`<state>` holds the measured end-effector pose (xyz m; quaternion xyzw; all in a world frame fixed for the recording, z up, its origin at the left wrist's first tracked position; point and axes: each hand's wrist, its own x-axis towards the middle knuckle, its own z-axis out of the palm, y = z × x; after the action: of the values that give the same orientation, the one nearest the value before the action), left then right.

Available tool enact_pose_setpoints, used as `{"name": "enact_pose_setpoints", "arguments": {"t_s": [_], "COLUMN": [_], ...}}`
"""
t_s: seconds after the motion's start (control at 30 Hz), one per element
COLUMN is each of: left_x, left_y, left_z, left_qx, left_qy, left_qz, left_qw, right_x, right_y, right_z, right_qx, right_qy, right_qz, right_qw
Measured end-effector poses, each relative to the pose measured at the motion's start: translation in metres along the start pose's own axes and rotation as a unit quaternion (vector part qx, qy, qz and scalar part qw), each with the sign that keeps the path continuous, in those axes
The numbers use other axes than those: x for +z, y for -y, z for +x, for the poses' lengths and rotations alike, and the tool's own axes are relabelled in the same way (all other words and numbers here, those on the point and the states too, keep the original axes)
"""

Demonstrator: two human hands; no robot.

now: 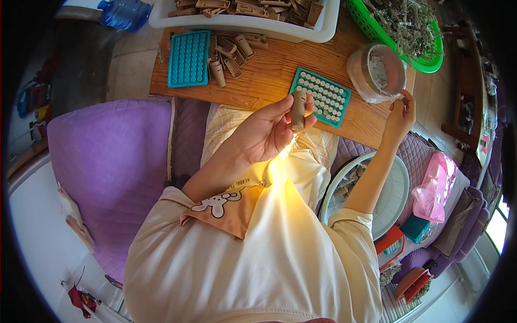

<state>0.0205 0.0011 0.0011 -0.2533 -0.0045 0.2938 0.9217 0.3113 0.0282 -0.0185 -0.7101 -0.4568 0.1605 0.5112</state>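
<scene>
My left hand [269, 129] is wrapped round a short brown cylinder [298, 111], held upright in front of my body at the table's near edge. Just beyond it, a teal tray [347, 102] lies on the table, with rows of round white pieces in its holes. My right hand [399, 116] is reached out to the right, its fingers curled together by the rim of a clear round tub [360, 67]. Small pale pieces [379, 70] lie inside that tub. Whatever the right fingertips hold, if anything, is too small to make out.
On the wooden table [264, 72] are a blue tray with holes [188, 58], loose brown shells [231, 56] and a white bin [242, 27] of similar shells. A green basket [429, 63] of dried plants stands far right. A pale round basin [396, 199] sits beside my right arm.
</scene>
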Motion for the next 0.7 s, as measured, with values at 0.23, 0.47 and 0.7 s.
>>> {"name": "enact_pose_setpoints", "arguments": {"t_s": [0.23,0.47,0.7], "left_x": [-0.001,0.007,0.004], "left_y": [-0.001,0.006,0.005], "left_z": [0.003,0.005,0.004], "left_qx": [0.008,0.066,0.086], "left_qy": [-0.046,-0.103,-0.124], "left_qz": [0.003,0.220,0.313], "left_qw": [0.999,0.968,0.938], "right_x": [0.025,0.057,0.059], "right_y": [0.062,0.106,0.110], "right_z": [-0.039,-0.080,-0.079], "right_qx": [0.047,0.042,0.043], "right_qy": [0.153,0.268,0.311], "right_qz": [0.140,0.198,0.165], "right_qw": [0.977,0.942,0.935]}}
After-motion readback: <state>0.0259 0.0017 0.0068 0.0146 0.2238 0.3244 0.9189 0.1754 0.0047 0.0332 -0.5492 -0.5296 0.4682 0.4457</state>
